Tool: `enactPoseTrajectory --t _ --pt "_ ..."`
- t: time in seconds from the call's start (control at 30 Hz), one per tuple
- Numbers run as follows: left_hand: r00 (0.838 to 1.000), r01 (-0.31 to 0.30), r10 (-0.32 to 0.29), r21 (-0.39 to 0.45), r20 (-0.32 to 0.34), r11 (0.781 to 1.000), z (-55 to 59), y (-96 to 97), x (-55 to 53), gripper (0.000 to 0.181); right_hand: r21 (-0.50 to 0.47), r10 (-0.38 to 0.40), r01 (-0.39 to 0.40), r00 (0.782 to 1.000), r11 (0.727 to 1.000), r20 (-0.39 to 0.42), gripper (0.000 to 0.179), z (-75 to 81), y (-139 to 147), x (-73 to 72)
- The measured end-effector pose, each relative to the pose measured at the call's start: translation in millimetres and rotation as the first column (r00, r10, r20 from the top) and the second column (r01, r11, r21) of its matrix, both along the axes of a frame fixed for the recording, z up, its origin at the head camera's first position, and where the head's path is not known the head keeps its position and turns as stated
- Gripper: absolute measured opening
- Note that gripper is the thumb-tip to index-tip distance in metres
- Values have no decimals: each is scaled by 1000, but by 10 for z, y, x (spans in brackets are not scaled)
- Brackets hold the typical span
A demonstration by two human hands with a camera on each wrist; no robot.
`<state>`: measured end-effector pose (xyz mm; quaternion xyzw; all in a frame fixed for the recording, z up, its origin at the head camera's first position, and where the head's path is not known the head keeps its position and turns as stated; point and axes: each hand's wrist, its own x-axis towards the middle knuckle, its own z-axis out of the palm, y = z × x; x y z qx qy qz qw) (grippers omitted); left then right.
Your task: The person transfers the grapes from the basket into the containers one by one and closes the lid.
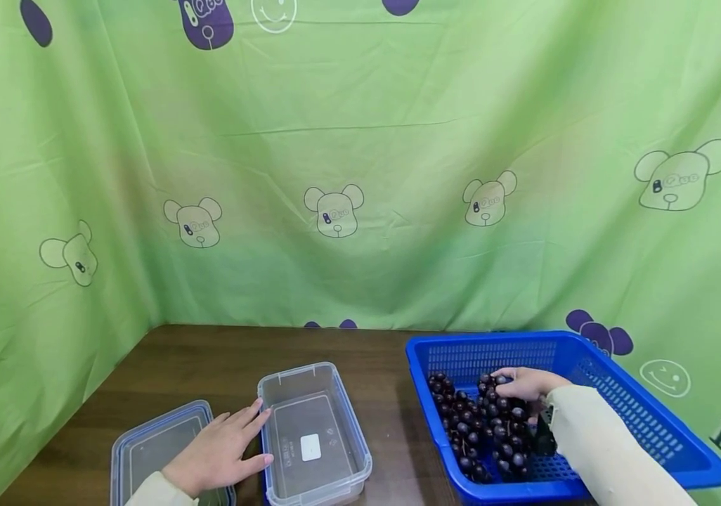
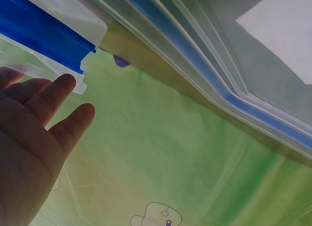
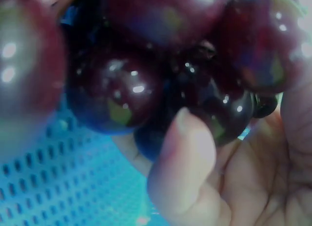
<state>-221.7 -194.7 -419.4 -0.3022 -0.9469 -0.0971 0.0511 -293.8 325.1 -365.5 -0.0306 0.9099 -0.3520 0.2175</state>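
Observation:
My left hand (image 1: 221,448) lies with its fingers extended, its fingertips at the left rim of a clear plastic box (image 1: 297,425) that has a white label on its bottom. In the left wrist view, the fingers of that hand (image 2: 29,143) are beside a blue strip (image 2: 44,33) on clear plastic. Inside a blue basket (image 1: 487,339), my right hand (image 1: 528,385) grips a bunch of dark grapes (image 1: 501,414). The right wrist view has glossy grapes (image 3: 114,89) close up, with my curled fingers (image 3: 183,162) beneath them; part of that hand is hidden.
A clear lid (image 1: 158,436) with a blue seal lies left of the box, partly under my left forearm. More grapes (image 1: 455,436) fill the basket's left side. A brown wooden table (image 1: 215,351) carries everything, and a green printed curtain (image 1: 392,267) hangs behind it.

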Motion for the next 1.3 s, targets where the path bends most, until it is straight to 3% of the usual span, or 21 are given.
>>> enactPoseTrajectory --t 0.13,0.3,0.7,0.87,1.0,1.17,1.3 --pt "1000 -5 5 2 -4 1000 0 6 -8 67 -77 -63 67 997 995 50 56 128 20 31" --pt "1000 2 -2 -7 -13 1000 -4 -2 -2 68 -90 -86 90 995 992 46 60 281 38 50" --pt "1000 2 -2 -7 -3 1000 -8 -6 3 68 -134 -88 91 996 987 28 64 498 58 93" --pt "999 3 -4 -7 -38 1000 -26 -2 2 67 -107 -73 74 997 991 12 67 571 68 117" --pt "999 2 -2 8 -47 1000 -42 1 8 67 -171 -65 66 998 983 11 67 598 84 131" --pt "1000 3 -3 10 -23 1000 -35 -8 9 66 -349 -16 30 999 937 43 66 610 44 123" --pt "1000 2 -2 16 11 1000 -21 -7 5 66 -478 27 1 998 879 52 58 634 -40 112"
